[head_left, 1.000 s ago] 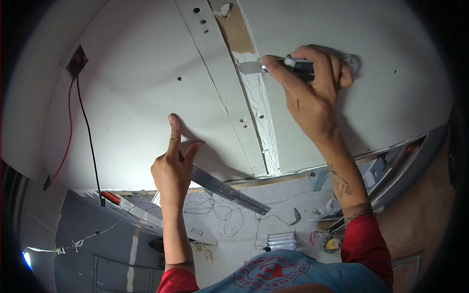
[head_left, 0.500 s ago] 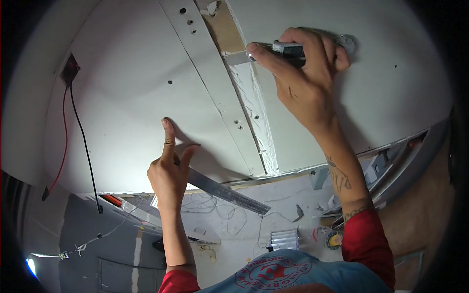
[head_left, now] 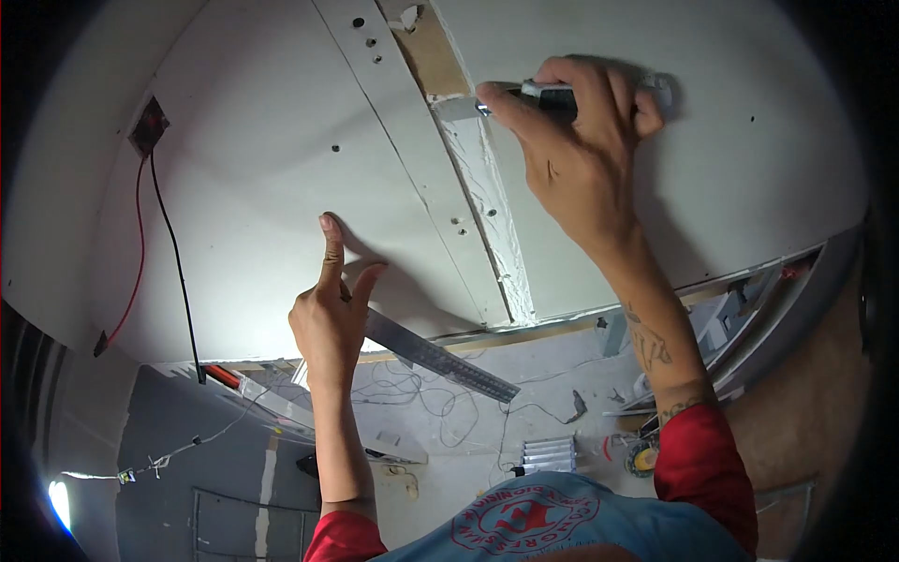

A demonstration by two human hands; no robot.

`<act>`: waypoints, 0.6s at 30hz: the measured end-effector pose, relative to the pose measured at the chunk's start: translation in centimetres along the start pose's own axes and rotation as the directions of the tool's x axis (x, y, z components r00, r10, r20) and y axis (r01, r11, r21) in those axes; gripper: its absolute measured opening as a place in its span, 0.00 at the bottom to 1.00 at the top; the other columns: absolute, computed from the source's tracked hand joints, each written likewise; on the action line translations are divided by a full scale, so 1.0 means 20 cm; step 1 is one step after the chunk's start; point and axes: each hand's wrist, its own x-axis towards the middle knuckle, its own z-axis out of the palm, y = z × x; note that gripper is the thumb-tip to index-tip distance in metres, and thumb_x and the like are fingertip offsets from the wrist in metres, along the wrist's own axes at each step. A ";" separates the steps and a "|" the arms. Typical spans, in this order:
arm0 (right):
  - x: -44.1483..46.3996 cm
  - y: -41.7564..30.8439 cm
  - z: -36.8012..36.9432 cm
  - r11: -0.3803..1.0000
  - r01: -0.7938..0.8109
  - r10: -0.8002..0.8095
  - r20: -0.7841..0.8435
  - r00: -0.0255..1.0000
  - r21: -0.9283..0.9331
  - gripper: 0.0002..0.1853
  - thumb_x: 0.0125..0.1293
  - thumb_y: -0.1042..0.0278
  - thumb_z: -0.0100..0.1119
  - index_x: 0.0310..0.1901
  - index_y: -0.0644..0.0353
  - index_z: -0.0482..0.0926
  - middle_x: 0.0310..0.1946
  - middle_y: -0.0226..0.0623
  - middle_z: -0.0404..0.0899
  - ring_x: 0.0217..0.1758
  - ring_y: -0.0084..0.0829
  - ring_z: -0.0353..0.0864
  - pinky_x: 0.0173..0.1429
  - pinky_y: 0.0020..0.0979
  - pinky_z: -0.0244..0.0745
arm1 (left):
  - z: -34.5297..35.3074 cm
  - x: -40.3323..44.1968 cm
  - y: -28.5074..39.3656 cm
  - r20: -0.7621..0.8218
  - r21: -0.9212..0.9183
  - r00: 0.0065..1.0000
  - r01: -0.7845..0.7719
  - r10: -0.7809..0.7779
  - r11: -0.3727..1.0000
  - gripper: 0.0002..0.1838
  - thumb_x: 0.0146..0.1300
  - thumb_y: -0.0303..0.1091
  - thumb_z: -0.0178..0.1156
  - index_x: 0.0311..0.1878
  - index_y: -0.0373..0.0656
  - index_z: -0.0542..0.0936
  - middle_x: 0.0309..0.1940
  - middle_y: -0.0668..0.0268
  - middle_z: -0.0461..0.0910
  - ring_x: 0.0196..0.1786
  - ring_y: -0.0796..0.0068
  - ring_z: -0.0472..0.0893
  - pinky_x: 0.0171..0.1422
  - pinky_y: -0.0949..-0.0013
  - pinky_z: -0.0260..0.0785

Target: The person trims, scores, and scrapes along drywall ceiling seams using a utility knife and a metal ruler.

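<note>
My right hand (head_left: pixel 585 150) is closed around a utility knife (head_left: pixel 552 96) with a grey and black handle. Its wide metal blade meets the edge of a white-smeared seam (head_left: pixel 476 169) between pale drywall boards, just below a bare brown strip (head_left: pixel 437 56). Lower left, my left hand (head_left: pixel 328 328) has its index finger and thumb stretched out against the board (head_left: pixel 253 225). A long perforated metal profile (head_left: pixel 440 361) runs out from behind that hand, apparently gripped by the curled fingers, which are hidden.
At the left, a red and a black wire hang from a dark box opening (head_left: pixel 148 128). Screw heads dot the boards. Loose cables (head_left: pixel 449 403) lie on the floor below, near a ribbed white object (head_left: pixel 548 456) and a yellow round item (head_left: pixel 642 459).
The view has shifted slightly. My left index finger sits a little higher on the board, and the metal profile has moved along with it. The knife stays at almost the same place on the seam.
</note>
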 end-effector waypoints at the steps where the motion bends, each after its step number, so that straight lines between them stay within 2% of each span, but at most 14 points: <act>1: 0.02 0.00 0.00 1.000 0.012 -0.012 0.006 1.000 -0.019 0.20 0.55 0.70 0.75 0.47 0.31 0.93 0.47 0.24 0.79 0.53 0.29 0.74 0.61 0.43 0.49 | 0.00 0.00 0.00 0.001 0.001 1.000 0.001 -0.001 1.000 0.48 0.62 0.50 0.78 0.84 0.63 0.66 0.11 0.66 0.73 0.13 0.73 0.67 0.24 0.69 0.66; 6: 0.02 0.04 0.05 0.998 0.055 -0.056 -0.044 0.997 -0.019 0.22 0.54 0.71 0.76 0.49 0.29 0.94 0.47 0.24 0.79 0.54 0.30 0.75 0.61 0.41 0.49 | 0.00 0.00 0.01 -0.022 -0.013 1.000 -0.006 0.006 1.000 0.48 0.61 0.48 0.78 0.84 0.61 0.66 0.12 0.65 0.73 0.14 0.71 0.67 0.25 0.69 0.67; 8: 0.02 0.06 0.08 0.996 0.088 -0.087 -0.090 0.992 0.006 0.15 0.56 0.65 0.76 0.44 0.31 0.93 0.47 0.21 0.78 0.54 0.27 0.73 0.61 0.45 0.47 | 0.00 0.00 0.01 -0.015 0.009 1.000 0.001 -0.001 1.000 0.48 0.61 0.49 0.78 0.83 0.61 0.67 0.12 0.65 0.72 0.14 0.71 0.67 0.25 0.69 0.66; 10: 0.04 0.06 0.07 0.996 0.089 -0.089 -0.085 0.992 -0.006 0.13 0.57 0.63 0.75 0.43 0.31 0.93 0.47 0.21 0.78 0.55 0.27 0.73 0.61 0.45 0.48 | -0.01 0.00 0.02 -0.011 0.030 1.000 0.009 -0.008 1.000 0.47 0.61 0.50 0.78 0.83 0.61 0.68 0.12 0.64 0.72 0.14 0.72 0.68 0.25 0.69 0.66; 12: 0.05 0.07 0.05 0.994 0.100 -0.100 -0.012 0.995 0.034 0.26 0.51 0.73 0.74 0.51 0.30 0.93 0.50 0.25 0.80 0.57 0.30 0.74 0.63 0.43 0.48 | -0.04 0.01 0.05 -0.020 0.101 1.000 0.019 -0.017 0.995 0.44 0.62 0.50 0.78 0.80 0.59 0.72 0.12 0.64 0.71 0.14 0.71 0.67 0.25 0.70 0.65; 13: 0.08 0.09 0.05 0.991 0.126 -0.126 -0.001 0.992 0.047 0.23 0.58 0.72 0.73 0.53 0.33 0.93 0.50 0.26 0.80 0.56 0.29 0.75 0.65 0.42 0.50 | -0.05 0.02 0.06 -0.020 0.106 1.000 0.015 -0.013 0.994 0.44 0.62 0.50 0.78 0.80 0.59 0.72 0.12 0.64 0.71 0.14 0.71 0.67 0.25 0.70 0.65; 14: 0.10 0.11 0.07 0.991 0.124 -0.124 -0.003 0.992 0.049 0.23 0.58 0.72 0.73 0.53 0.33 0.93 0.50 0.26 0.80 0.56 0.29 0.75 0.65 0.42 0.50 | -0.06 0.03 0.08 -0.087 0.116 0.994 -0.049 0.059 0.992 0.38 0.63 0.49 0.78 0.76 0.56 0.78 0.12 0.65 0.72 0.14 0.72 0.68 0.24 0.70 0.65; 15: 0.12 0.12 0.10 0.977 0.045 -0.047 0.005 0.999 0.207 0.13 0.62 0.68 0.75 0.49 0.47 0.91 0.47 0.31 0.79 0.54 0.32 0.72 0.64 0.44 0.50 | -0.07 0.05 0.09 -0.152 0.131 0.980 -0.110 0.130 0.985 0.33 0.64 0.48 0.77 0.71 0.53 0.83 0.12 0.65 0.72 0.14 0.72 0.69 0.24 0.70 0.64; 16: 0.14 0.13 0.12 0.933 -0.036 0.029 0.026 0.999 0.358 0.12 0.66 0.63 0.76 0.45 0.62 0.89 0.44 0.36 0.78 0.52 0.34 0.70 0.63 0.45 0.51 | -0.08 0.08 0.13 -0.151 0.135 0.980 -0.109 0.129 0.985 0.33 0.64 0.48 0.77 0.71 0.53 0.83 0.12 0.65 0.72 0.14 0.72 0.69 0.24 0.70 0.64; 17: 0.19 0.14 0.08 0.954 0.068 -0.084 0.042 0.996 0.293 0.16 0.65 0.60 0.77 0.43 0.66 0.86 0.43 0.36 0.78 0.52 0.33 0.69 0.64 0.46 0.50 | -0.08 0.13 0.18 -0.244 0.076 0.955 -0.155 0.169 0.985 0.26 0.65 0.47 0.77 0.64 0.50 0.86 0.12 0.66 0.73 0.14 0.73 0.70 0.24 0.71 0.64; 18: 0.21 0.16 0.09 0.952 0.065 -0.081 0.043 0.996 0.300 0.16 0.65 0.60 0.77 0.43 0.66 0.86 0.43 0.36 0.78 0.52 0.33 0.69 0.64 0.46 0.50 | -0.10 0.18 0.24 -0.339 0.019 0.919 -0.206 0.200 0.978 0.20 0.66 0.45 0.77 0.57 0.48 0.90 0.13 0.67 0.74 0.14 0.74 0.71 0.24 0.71 0.63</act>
